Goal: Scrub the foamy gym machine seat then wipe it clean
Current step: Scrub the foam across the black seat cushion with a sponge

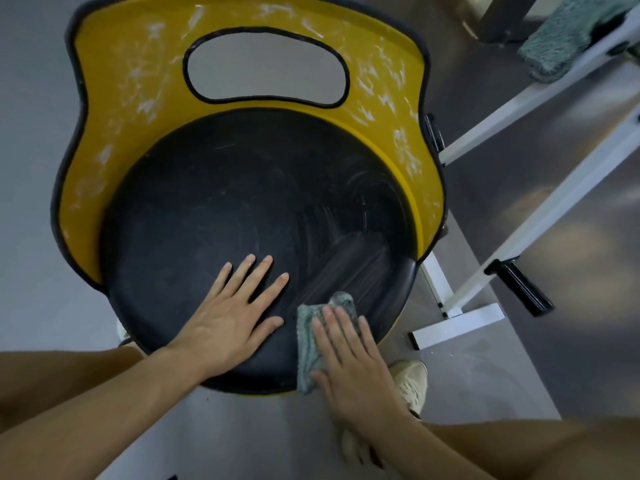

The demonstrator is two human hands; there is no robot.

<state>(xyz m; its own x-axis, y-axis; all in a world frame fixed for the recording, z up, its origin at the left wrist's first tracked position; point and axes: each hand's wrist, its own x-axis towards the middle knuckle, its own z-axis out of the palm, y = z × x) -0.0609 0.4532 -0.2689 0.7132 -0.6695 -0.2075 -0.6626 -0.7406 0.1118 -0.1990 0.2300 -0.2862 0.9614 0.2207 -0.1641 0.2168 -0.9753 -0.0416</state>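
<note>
The round black seat pad point(221, 209) fills the middle of the view, set in a yellow shell point(131, 98) streaked with white foam residue. My left hand point(228, 313) lies flat on the pad's near part, fingers straight and spread. My right hand point(349, 362) presses a grey-green cloth point(306, 344) flat against the pad's near right edge. A wet wiped streak point(349, 261) runs from the cloth toward the far right of the pad.
White machine frame bars point(540, 209) with a black handle point(519, 287) stand to the right. Another teal fluffy cloth point(561, 39) hangs on the frame at top right. A light shoe point(412, 382) shows below the seat on the grey floor point(31, 237).
</note>
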